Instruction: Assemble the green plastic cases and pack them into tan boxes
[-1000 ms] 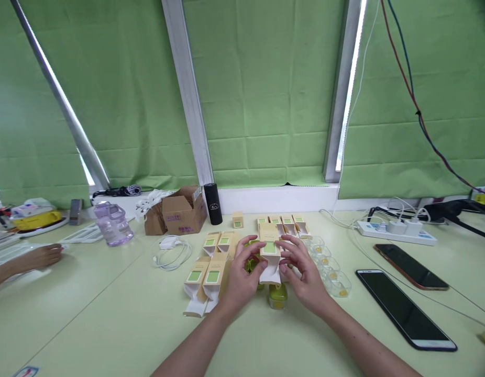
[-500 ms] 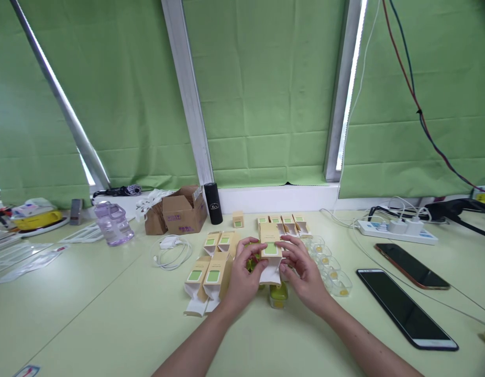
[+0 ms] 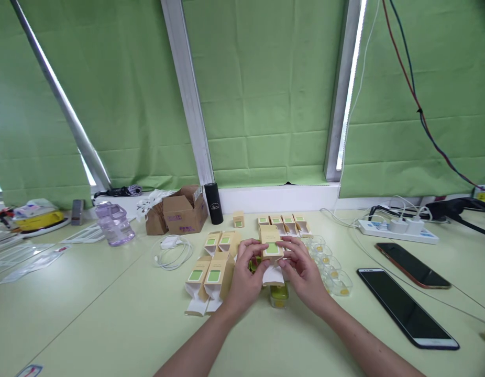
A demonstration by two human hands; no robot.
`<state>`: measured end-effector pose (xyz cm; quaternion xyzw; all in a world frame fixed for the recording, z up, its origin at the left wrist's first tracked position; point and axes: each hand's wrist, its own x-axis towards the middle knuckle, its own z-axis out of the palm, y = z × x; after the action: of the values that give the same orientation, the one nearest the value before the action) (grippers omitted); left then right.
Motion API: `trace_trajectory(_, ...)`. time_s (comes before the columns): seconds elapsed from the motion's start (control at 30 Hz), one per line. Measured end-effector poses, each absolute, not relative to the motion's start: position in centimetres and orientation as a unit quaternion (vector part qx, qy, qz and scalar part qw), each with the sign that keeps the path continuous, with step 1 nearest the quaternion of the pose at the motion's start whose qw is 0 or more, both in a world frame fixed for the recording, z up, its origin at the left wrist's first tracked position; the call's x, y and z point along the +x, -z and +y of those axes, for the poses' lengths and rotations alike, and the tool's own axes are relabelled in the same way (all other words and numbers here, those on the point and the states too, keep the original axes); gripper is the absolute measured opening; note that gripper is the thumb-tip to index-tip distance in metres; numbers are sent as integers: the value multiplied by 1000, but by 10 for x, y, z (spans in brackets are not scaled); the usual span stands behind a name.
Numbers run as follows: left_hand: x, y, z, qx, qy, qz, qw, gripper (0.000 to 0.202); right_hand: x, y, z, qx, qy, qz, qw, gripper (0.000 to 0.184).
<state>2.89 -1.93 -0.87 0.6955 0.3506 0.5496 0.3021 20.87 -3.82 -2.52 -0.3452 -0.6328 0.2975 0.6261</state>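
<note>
Between my two hands is a small tan cardboard box (image 3: 271, 236) with a green label, its white bottom flap hanging toward me. My left hand (image 3: 248, 269) grips its left side, and my right hand (image 3: 301, 264) grips the right side. Just below the flap stands a small clear container with a green lid (image 3: 279, 296). More green items show partly behind my left fingers. To the left are several similar boxes (image 3: 214, 275) with white flaps open toward me. Right of my right hand sit several clear containers (image 3: 340, 283) with yellow bits inside.
Behind my hands is a row of more tan boxes (image 3: 288, 225), with a single box (image 3: 238, 219) to their left. Two phones (image 3: 407, 309) and a power strip (image 3: 397, 232) lie at right. A white cable (image 3: 172, 251), a brown carton (image 3: 185, 212), a black bottle (image 3: 213, 203) and a purple jug (image 3: 114, 224) stand left.
The held box has tipped slightly and its top sits a little lower. Its white flap has swung up a bit toward me. Both hands keep nearly the same place.
</note>
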Motion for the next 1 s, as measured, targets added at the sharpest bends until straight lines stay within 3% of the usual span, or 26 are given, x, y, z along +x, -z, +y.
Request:
trace_trajectory(0.4,26,10,-22,731,-523,329,290,35,208,26,-36,-360,-283,-620,637,28)
trace_trajectory(0.77,22,14,-22,778,-452,240,365,103,212,24,-33,-379,-272,-597,653,29)
trace_trajectory(1.0,23,15,-22,767,-475,270,335,77,210,25,-35,-379,-273,-600,649,29)
